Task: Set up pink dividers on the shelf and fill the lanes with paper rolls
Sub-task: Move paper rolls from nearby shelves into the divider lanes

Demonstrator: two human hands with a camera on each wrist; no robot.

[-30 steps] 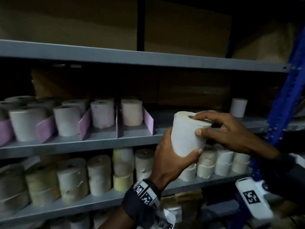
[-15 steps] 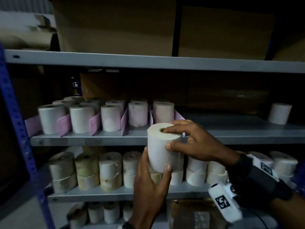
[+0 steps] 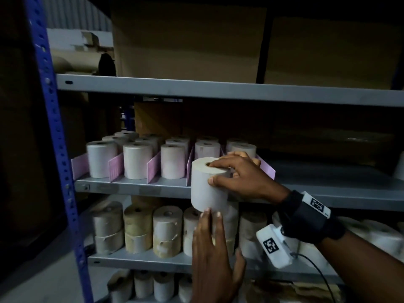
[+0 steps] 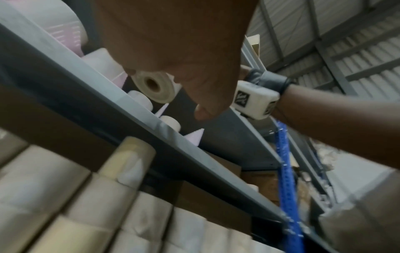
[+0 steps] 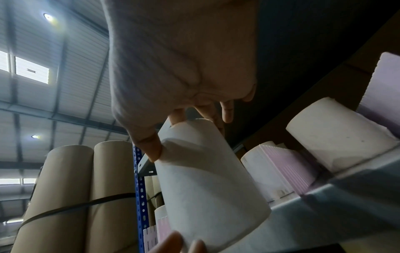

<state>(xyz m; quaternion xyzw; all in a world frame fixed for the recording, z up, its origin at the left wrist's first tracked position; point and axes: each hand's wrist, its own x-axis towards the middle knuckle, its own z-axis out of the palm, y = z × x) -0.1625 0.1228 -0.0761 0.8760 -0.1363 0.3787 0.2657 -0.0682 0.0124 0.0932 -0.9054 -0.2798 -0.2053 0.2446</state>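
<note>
My right hand (image 3: pixel 213 172) grips a white paper roll (image 3: pixel 206 189) from above, thumb on its side and forefinger at the core hole. The roll hangs upright just in front of the middle shelf (image 3: pixel 131 186), before the lane between two pink dividers (image 3: pixel 189 166). My left hand (image 3: pixel 215 232) is below it, straight fingertips touching its base. In the right wrist view the thumb presses the roll (image 5: pixel 207 179). The left wrist view shows the roll's underside (image 4: pixel 154 87). Several rolls (image 3: pixel 137 160) stand in the lanes.
Right of the last pink divider (image 3: pixel 265 169) the middle shelf is bare up to a lone roll (image 3: pixel 400 165). Stacked rolls (image 3: pixel 140 228) fill the lower shelf. Cardboard boxes (image 3: pixel 188 40) sit on the top shelf. A blue upright (image 3: pixel 54 149) bounds the rack's left side.
The roll has moved left and closer to the divided lanes. My left hand has slid from gripping its side to touching only its base with the fingertips.
</note>
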